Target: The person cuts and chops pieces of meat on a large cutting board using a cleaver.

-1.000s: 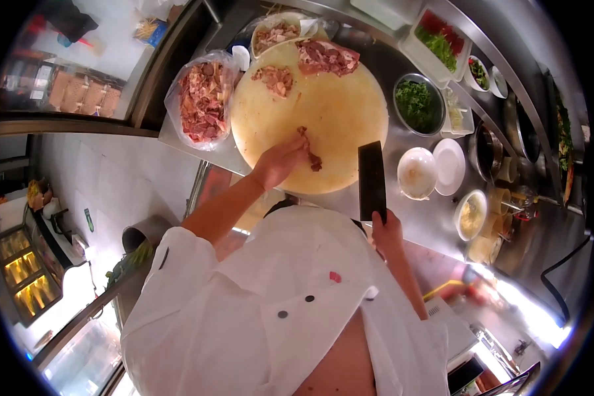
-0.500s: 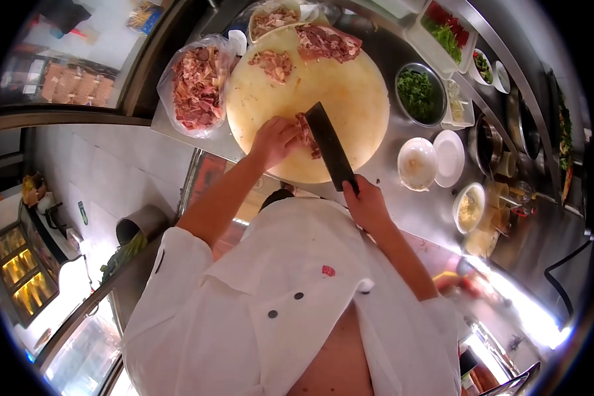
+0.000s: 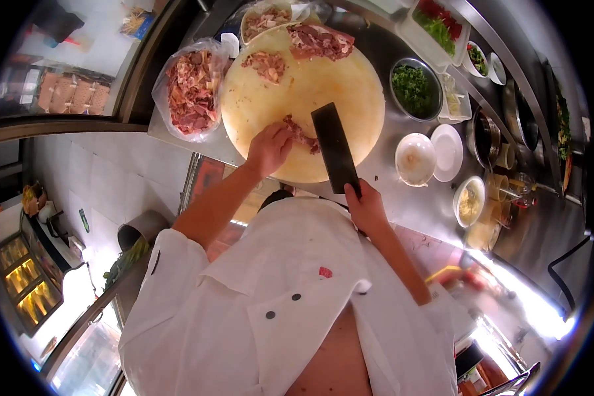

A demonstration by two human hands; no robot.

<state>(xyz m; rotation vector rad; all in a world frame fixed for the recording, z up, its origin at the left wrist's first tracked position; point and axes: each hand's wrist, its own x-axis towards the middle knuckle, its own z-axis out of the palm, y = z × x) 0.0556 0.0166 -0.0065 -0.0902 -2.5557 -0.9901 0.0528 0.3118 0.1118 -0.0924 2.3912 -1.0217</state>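
My right hand (image 3: 365, 203) grips the handle of a cleaver (image 3: 336, 146), whose dark broad blade lies over the right part of a round cutting board (image 3: 356, 86). My left hand (image 3: 269, 149) is closed, with curled fingers at the left end of a strip of red meat (image 3: 301, 137); the fingertips are partly hidden. The strip reaches close to the blade. Farther back on the board are a pile of chopped meat (image 3: 265, 66) and a large chunk of meat (image 3: 320, 41).
A clear plastic bag of cut meat (image 3: 193, 92) stands left of the board. To the right are a metal bowl of chopped greens (image 3: 416, 91), a white bowl (image 3: 416, 160), a white plate (image 3: 447, 153) and a bowl of yellowish bits (image 3: 469, 202). Behind sits a tub of meat (image 3: 265, 21).
My left hand has shifted a little left, and more of the meat strip shows between it and the blade. The cleaver has moved slightly right, its blade turned more upright in view.
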